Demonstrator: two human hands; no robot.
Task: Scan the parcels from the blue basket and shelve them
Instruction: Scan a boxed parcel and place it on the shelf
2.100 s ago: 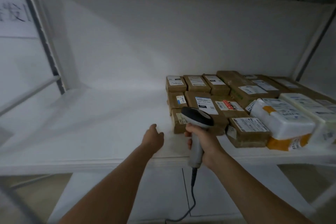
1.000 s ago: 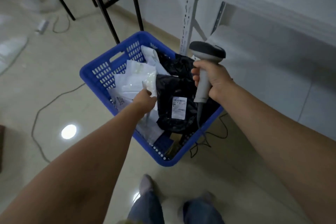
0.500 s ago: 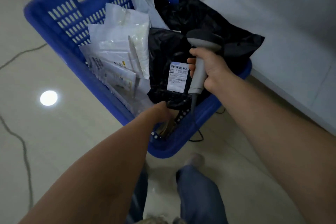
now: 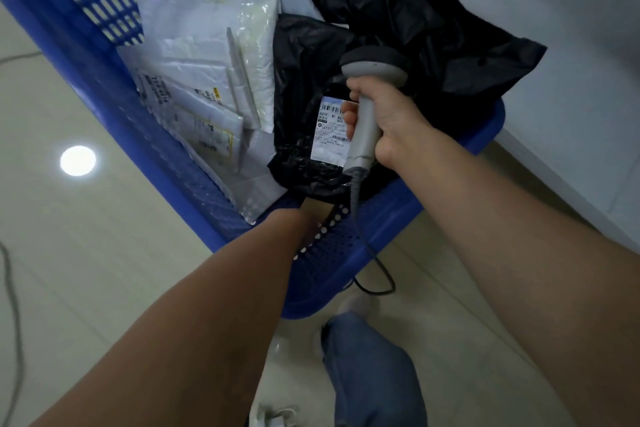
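Pushed further under black parcel (image 4: pixel 301 62) at near corner of blue basket (image 4: pixel 156 156): left hand (image 4: pixel 312 211), grip not discernible. Right hand (image 4: pixel 394 121) grasping scanner (image 4: pixel 374 69) over label (image 4: pixel 327 130).

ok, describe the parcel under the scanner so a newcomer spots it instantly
In the blue basket, right of the white mailers, lies a crumpled black bag beneath the grey scanner. Unlike the larger black bag behind, it shows a white barcode label.
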